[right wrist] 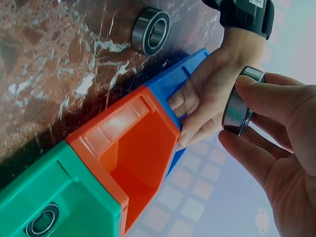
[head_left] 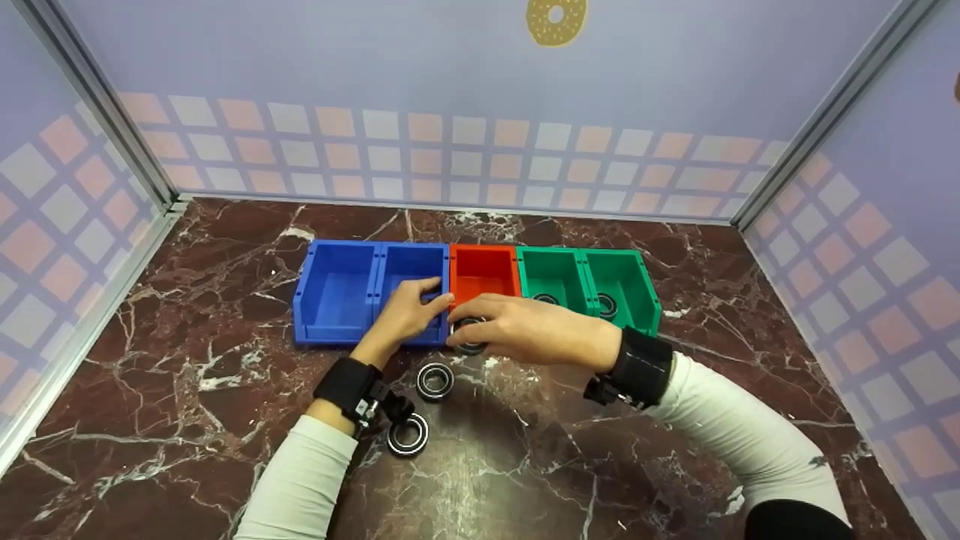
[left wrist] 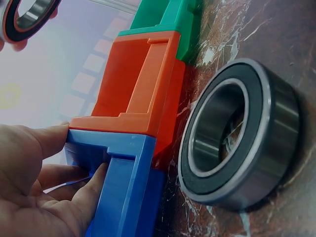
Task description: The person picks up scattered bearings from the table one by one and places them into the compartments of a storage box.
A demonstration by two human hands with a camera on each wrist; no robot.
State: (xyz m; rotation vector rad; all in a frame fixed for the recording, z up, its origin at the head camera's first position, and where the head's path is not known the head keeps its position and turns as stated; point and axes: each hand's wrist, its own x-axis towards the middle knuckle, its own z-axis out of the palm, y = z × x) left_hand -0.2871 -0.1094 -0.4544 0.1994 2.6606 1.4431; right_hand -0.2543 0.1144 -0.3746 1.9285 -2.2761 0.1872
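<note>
Head view: red open-front plastic bin (head_left: 484,270) sits mid-row on a brown, white-veined marble-look desk (head_left: 675,465). Left of the red bin: two blue plastic bins, the inner blue bin (head_left: 412,257) right against it, the outer blue bin (head_left: 337,292) further out. Right of the red bin: two green plastic bins, near green bin (head_left: 551,266) adjoining, far green bin (head_left: 619,270) beyond.

Right hand (head_left: 529,326) at the red bin's front; thumb and fingers part-closed, pinching a silver-and-black metal ring bearing (right wrist: 237,109) by its outer edge. That held bearing is raised off the desk, near the red bin's front.

Left hand (head_left: 407,313) just left of the red bin, gripping the inner blue bin's side edge: thumb on the rim by the red bin, fingers bent inside.

Two more ring bearings lie on the desk, toward the person and left from the red bin: upper bearing (head_left: 421,382) nearer, lower bearing (head_left: 394,442) further, by the left wrist. Right of the red bin, each green bin holds one bearing. Behind the red bin, lilac wall panel (head_left: 480,67) with pink and white squares.
</note>
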